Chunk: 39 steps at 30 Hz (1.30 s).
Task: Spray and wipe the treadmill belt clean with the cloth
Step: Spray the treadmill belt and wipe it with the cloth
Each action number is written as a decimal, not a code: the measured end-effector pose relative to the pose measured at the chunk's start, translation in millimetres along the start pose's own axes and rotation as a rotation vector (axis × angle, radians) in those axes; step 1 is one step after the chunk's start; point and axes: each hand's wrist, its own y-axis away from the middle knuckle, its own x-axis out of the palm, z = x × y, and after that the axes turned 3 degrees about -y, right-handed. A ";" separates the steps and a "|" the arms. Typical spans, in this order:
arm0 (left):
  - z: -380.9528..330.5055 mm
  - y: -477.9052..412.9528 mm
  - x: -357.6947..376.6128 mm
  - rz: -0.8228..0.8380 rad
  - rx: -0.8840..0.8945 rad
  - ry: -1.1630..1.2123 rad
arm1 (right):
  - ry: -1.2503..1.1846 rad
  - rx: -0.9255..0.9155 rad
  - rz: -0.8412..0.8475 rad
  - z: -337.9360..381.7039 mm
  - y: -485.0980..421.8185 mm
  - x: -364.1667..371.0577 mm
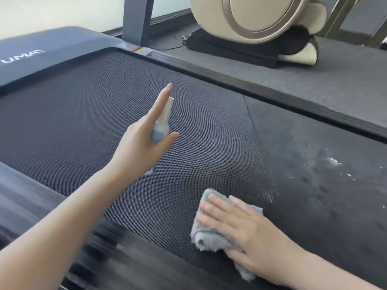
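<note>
The black textured treadmill belt (88,114) fills the middle of the view. My left hand (144,139) holds a small white spray bottle (164,122) with a blue label above the belt, index finger stretched along its top, thumb out to the side. My right hand (240,225) lies flat with straight fingers on a folded grey cloth (206,239), pressing it on the near part of the belt. To the right, the belt carries a pale dusty patch with white specks (333,164).
The treadmill's dark motor cover (31,51) sits at the far left, an upright post (136,19) behind it. Side rails (272,88) border the belt. A beige exercise machine (261,17) stands on the grey floor beyond.
</note>
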 end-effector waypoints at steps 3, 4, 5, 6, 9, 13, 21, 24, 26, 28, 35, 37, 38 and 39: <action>1.1 0.9 3.1 -0.013 0.011 -0.012 | -0.105 0.211 -0.097 -34.3 4.7 -6.6; 0.7 1.2 4.4 -0.017 0.004 -0.006 | -0.142 0.294 -0.133 -48.5 3.6 -11.2; -0.2 1.4 6.1 -0.019 -0.003 0.000 | -0.180 0.391 -0.163 -62.3 0.5 -17.3; -1.3 1.3 8.2 -0.020 -0.009 0.006 | -0.211 0.491 -0.177 -79.0 -3.0 -21.4; -7.1 -0.6 16.7 -0.009 -0.019 0.021 | -0.174 0.746 -0.135 -125.3 -19.7 -29.9; -18.0 -5.5 29.9 -0.011 -0.002 0.036 | -0.133 0.881 -0.147 -146.0 -44.9 -30.5; -33.8 -9.6 36.7 -0.008 -0.003 0.022 | -0.272 0.371 -0.105 -57.3 -26.9 -27.1; -37.6 -8.7 38.8 -0.006 -0.009 0.031 | -0.282 0.226 0.005 -27.5 -8.0 -20.2; -39.6 -7.4 41.0 -0.006 -0.006 0.022 | -0.285 0.149 0.038 -11.4 6.0 -16.0; -42.0 -5.9 42.5 0.011 -0.007 0.023 | -0.259 0.079 0.051 -2.1 22.4 -11.8; -47.8 -3.6 44.4 0.030 -0.032 0.020 | -0.084 0.173 -0.086 -5.4 52.3 -4.2; -49.2 -4.1 44.8 0.027 -0.028 0.021 | -0.080 0.244 -0.126 -7.8 51.0 0.4; -50.0 -4.6 45.1 0.026 -0.023 0.020 | -0.071 0.296 -0.144 -12.2 50.7 0.5; -51.2 -4.9 45.4 0.027 -0.017 0.019 | -0.064 0.367 -0.155 -20.8 51.7 -0.7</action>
